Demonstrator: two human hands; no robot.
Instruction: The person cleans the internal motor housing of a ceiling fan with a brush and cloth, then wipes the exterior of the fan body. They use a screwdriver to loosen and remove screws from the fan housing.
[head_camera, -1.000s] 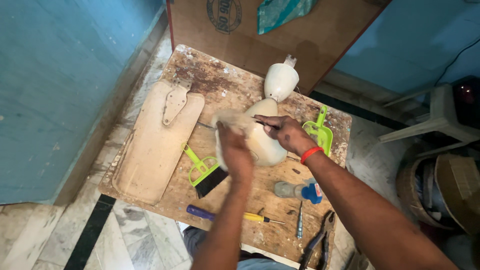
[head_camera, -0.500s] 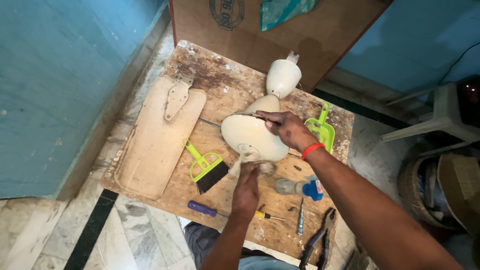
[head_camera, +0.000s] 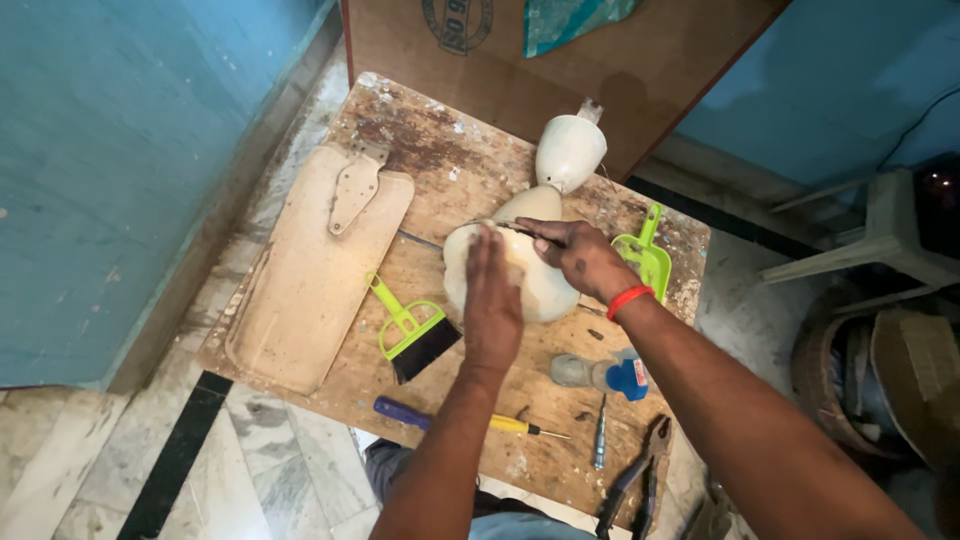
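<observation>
Cream fan housing (head_camera: 540, 285) under flat left hand (head_camera: 493, 305), right hand (head_camera: 580, 258) fingers clamped on it.

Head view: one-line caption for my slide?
Left hand flat on cream dome housing, right hand steadying it on workbench.

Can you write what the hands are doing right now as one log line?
left hand: flat on cream dome | right hand: steadies dome's far side | nearby: green brush, screwdriver | surface: wooden table
</observation>
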